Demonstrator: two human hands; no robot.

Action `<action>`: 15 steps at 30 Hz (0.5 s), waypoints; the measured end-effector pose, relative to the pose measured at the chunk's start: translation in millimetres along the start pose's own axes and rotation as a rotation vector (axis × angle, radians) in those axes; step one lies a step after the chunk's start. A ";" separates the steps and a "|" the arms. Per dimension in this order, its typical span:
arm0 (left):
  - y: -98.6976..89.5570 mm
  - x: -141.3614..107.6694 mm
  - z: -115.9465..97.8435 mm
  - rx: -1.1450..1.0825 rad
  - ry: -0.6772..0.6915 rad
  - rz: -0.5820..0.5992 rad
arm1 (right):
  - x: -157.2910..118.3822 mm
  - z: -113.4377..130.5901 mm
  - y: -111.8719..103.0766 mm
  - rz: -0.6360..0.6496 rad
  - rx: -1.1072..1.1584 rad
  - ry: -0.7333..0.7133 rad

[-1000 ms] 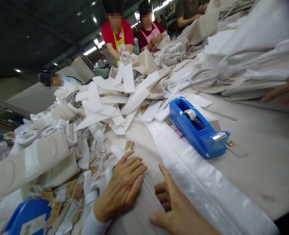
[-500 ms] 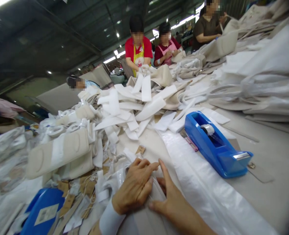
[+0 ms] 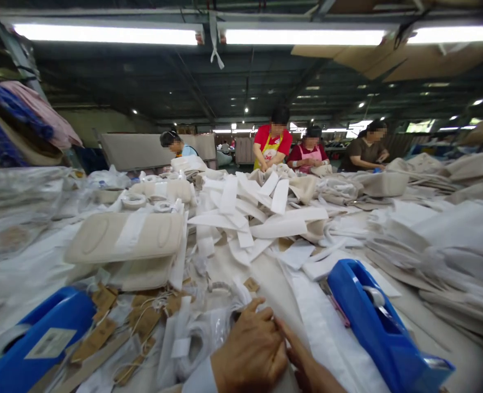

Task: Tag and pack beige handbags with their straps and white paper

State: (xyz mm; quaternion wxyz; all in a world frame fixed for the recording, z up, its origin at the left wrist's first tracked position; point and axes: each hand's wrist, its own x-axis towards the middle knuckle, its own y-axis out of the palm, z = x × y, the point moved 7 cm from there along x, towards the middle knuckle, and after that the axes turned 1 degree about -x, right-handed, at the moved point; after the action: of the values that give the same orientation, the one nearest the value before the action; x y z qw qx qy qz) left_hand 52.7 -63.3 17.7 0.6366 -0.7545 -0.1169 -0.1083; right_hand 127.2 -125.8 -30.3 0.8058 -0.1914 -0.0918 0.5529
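My left hand is at the bottom centre, its fingers curled down over a beige piece wrapped in clear plastic and white padding. What its fingertips grip is hidden beneath the hand. Close against it on the right is my right hand, partly cut off by the lower edge, with its fingers mostly out of sight behind the left. A small brown tag lies just beyond the knuckles. To the right stands a blue tape dispenser, with a pink-handled tool beside it.
Another blue dispenser sits at lower left, near brown tags with strings. Folded beige pieces are stacked at left. White foam strips pile up mid-table. Plastic-covered pieces lie at right. Several people work behind the table.
The camera view has levelled and tipped upward, so ceiling lights now show and the hands sit lower. My right hand has come closer to my left, its raised index finger now lowered.
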 end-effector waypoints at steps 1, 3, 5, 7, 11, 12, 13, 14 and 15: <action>0.8 -0.4 0.4 0.002 0.007 -0.022 | 15.4 14.1 -12.9 0.023 -0.123 -0.034; 2.2 -1.0 1.6 0.014 0.025 -0.062 | 59.2 48.5 -47.7 -0.092 -0.499 -0.122; 6.1 -0.8 3.9 0.037 0.054 -0.093 | 111.7 80.8 -78.9 -0.316 -0.970 -0.149; 14.8 0.4 7.6 0.075 0.101 -0.122 | 163.5 97.2 -93.5 -0.400 -1.099 -0.126; 42.7 5.3 19.9 0.163 0.220 -0.195 | 228.7 101.8 -92.4 -0.422 -1.210 -0.120; 48.3 6.5 22.7 0.176 0.242 -0.214 | 236.4 100.5 -90.2 -0.413 -1.232 -0.118; 52.3 7.4 24.7 0.183 0.257 -0.226 | 241.5 99.4 -88.6 -0.400 -1.252 -0.110; 53.8 7.8 25.1 0.183 0.267 -0.232 | 244.3 99.0 -88.1 -0.384 -1.267 -0.095; 52.6 7.6 24.5 0.177 0.261 -0.225 | 245.1 99.7 -88.8 -0.369 -1.279 -0.074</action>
State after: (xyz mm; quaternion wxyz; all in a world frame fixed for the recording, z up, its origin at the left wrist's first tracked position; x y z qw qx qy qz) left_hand 76.8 -47.4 -33.1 0.6940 -0.6575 -0.1260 -0.2650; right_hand 258.5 93.8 81.2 0.6114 -0.5937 -0.4603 0.2487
